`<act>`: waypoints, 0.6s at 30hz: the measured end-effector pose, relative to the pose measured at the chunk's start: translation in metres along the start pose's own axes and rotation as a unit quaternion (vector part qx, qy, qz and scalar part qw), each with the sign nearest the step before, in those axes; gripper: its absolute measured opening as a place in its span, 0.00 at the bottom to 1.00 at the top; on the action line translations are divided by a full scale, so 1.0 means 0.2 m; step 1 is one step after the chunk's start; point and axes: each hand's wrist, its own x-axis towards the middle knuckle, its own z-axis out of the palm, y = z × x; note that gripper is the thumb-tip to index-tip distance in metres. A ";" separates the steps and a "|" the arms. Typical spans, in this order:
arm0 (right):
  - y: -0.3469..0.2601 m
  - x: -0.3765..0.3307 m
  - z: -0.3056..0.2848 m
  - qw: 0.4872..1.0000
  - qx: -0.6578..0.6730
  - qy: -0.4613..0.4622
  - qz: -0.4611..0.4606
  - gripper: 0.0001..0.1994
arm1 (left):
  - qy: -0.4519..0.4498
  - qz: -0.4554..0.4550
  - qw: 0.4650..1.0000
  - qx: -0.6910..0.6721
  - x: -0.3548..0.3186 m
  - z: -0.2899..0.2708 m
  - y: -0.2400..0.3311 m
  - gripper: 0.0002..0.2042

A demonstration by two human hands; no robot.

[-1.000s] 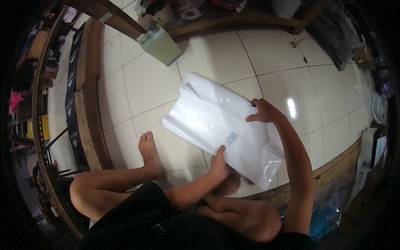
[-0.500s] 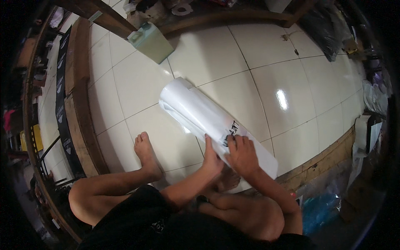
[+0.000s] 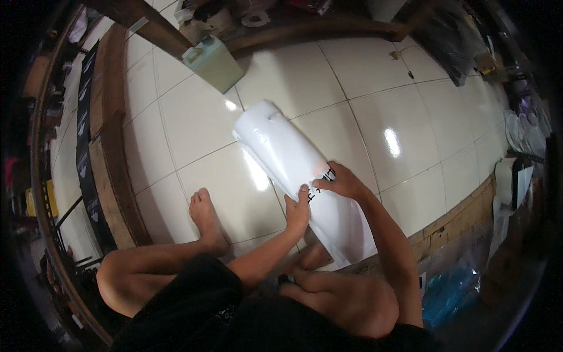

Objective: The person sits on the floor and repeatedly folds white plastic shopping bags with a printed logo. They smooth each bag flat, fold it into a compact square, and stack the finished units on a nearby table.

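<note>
A long white plastic-wrapped roll [image 3: 278, 144] with black handwriting lies slantwise in front of me. Its far end is rounded and full, while the near end spreads into a loose, flatter flap of white plastic. My left hand [image 3: 298, 212] grips the near-left side, thumb on top beside the writing. From the other side my right hand [image 3: 343, 182] holds it, fingers curled over the right edge and thumb pressed on the writing. Both thumbs are close together. The undersides of the hands are hidden by the roll.
Beyond the roll, a pale jerrycan [image 3: 214, 64] stands by a wooden shelf leg [image 3: 146, 23]. A wooden beam [image 3: 117, 152] runs along the left. Glossy tiles [image 3: 404, 105] cover the floor. Blue plastic [image 3: 448, 296] lies at lower right, near a wooden ledge [image 3: 437, 234].
The roll has turned steeper and its near end has swung left and flared out. My right hand has shifted up to the roll's right edge; my left thumb now presses on top.
</note>
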 end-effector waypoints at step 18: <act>-0.74 -0.54 -0.27 0.867 0.131 0.406 -0.258 0.40 | -0.253 0.451 0.856 0.013 -0.21 0.22 1.01 0.31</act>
